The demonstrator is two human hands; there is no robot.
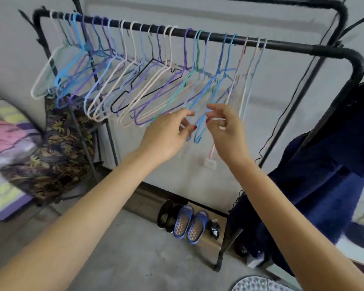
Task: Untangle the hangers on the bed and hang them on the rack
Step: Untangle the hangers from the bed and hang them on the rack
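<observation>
A black clothes rack (282, 45) spans the view, and several thin hangers in white, blue, purple, green, pink and black hang from its bar. Both my hands are raised to the lower ends of the blue hangers (199, 131) near the middle. My left hand (168, 133) pinches a hanger's lower edge between thumb and fingers. My right hand (223, 127) has its fingers curled around the thin wires of neighbouring hangers. The bed (6, 164) lies at the far left, and no hangers show on the visible part of it.
A floral cloth (57, 148) drapes over the rack's left end beside the bed. A dark blue garment (324, 175) hangs at the right. Shoes and blue sandals (189, 223) lie on the floor under the rack. A wall socket (209, 163) sits behind.
</observation>
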